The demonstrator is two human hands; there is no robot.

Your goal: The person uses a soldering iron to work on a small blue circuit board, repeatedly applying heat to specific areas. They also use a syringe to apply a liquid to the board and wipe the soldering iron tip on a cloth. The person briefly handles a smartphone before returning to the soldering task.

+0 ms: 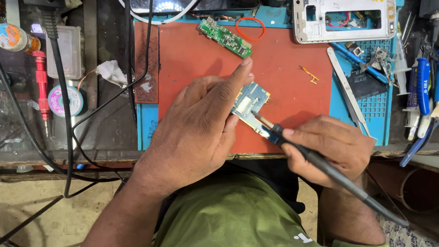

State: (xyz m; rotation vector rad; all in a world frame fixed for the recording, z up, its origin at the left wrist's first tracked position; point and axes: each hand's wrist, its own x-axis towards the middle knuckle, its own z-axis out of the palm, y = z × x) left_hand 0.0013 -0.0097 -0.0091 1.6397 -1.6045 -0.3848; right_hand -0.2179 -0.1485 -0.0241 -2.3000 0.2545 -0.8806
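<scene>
The left hand lies flat, palm down, on the red mat at the counter's near edge, fingers spread and forefinger stretched out, pressing down the left side of a small blue circuit board. The right hand comes in from the right, its grip pinched shut around a black soldering iron, pen-fashion, the tip resting on the board's lower edge. A green circuit board lies farther back on the mat.

A small board lies on the mat, behind the larger board.
</scene>
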